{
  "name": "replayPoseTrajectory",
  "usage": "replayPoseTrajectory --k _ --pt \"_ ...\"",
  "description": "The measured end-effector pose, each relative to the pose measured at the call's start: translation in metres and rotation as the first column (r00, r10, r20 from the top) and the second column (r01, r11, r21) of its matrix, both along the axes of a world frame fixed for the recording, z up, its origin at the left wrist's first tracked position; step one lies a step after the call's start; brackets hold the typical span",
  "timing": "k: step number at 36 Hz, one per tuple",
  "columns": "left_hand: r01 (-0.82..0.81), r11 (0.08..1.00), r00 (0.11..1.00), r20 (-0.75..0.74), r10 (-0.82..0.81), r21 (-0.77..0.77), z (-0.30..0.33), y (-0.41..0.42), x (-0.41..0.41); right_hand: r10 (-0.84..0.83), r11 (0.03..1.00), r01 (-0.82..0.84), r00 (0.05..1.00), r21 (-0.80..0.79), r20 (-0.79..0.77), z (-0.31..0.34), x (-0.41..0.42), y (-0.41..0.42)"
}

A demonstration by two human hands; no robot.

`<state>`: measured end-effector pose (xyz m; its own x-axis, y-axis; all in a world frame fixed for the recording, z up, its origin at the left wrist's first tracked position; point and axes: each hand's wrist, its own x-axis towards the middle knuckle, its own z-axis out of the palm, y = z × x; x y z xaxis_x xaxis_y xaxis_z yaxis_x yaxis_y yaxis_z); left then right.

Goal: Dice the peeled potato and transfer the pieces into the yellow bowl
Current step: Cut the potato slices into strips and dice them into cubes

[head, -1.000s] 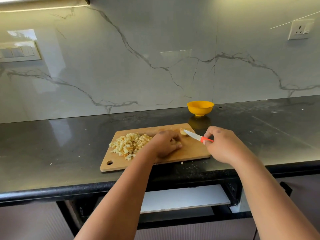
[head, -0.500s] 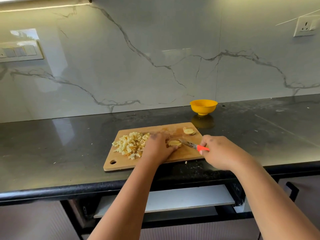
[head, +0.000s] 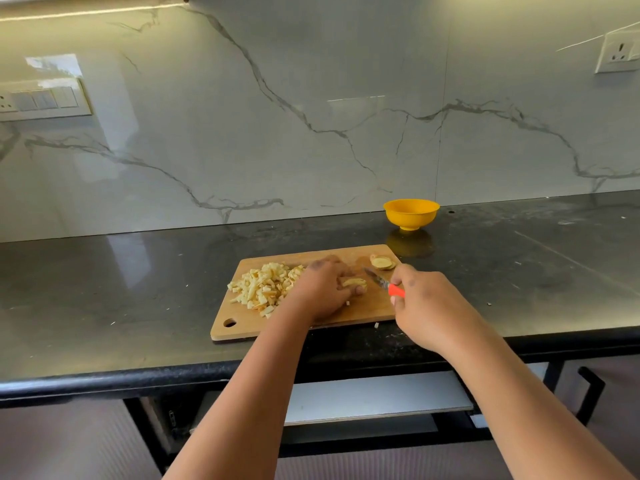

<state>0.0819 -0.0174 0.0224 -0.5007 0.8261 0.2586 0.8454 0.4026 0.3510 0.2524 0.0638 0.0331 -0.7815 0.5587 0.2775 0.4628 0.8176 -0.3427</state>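
Note:
A wooden cutting board [head: 367,308] lies on the black counter. On its left half sits a pile of diced potato [head: 265,285]. My left hand [head: 323,289] presses a potato slice [head: 354,282] flat on the board's middle. My right hand [head: 427,308] grips a small knife [head: 381,282] by its red handle, the blade pointing left toward that slice. Two more potato slices [head: 382,262] rest at the board's far right corner. The yellow bowl [head: 411,213] stands behind the board by the wall and looks empty.
The dark counter [head: 121,299] runs left and right, with small potato scraps near the board's front edge. A marble backsplash rises behind. A pulled-out white shelf [head: 377,398] sits under the counter edge. Wall sockets [head: 618,53] are at upper right.
My left hand took one slice from the far right corner and brought it to the board's middle. The knife followed from the corner down to beside that slice.

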Motion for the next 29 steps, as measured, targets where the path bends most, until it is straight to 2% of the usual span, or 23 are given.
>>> replayPoseTrajectory --k 5,10,13,21,29 --pt "-0.009 0.998 1.000 0.013 0.008 0.062 -0.005 0.001 0.004 0.002 1.000 -0.002 1.000 -0.014 0.003 -0.001 -0.002 -0.010" --pt "0.019 0.998 0.999 -0.032 -0.017 0.055 -0.009 0.002 0.007 -0.042 0.999 0.042 0.998 -0.001 -0.045 -0.009 -0.011 -0.017" --pt "0.016 0.997 1.000 -0.026 -0.014 0.072 -0.009 0.003 0.005 -0.039 0.999 0.039 0.999 0.032 -0.003 -0.013 -0.018 -0.023" --pt "0.010 0.990 1.000 0.018 -0.013 0.144 -0.016 0.001 0.002 -0.040 0.999 0.041 0.994 -0.010 0.103 0.008 0.010 -0.011" --pt "-0.023 0.987 1.000 -0.008 0.024 0.160 -0.019 -0.001 0.004 -0.012 1.000 0.012 1.000 0.000 -0.020 -0.002 -0.002 -0.021"
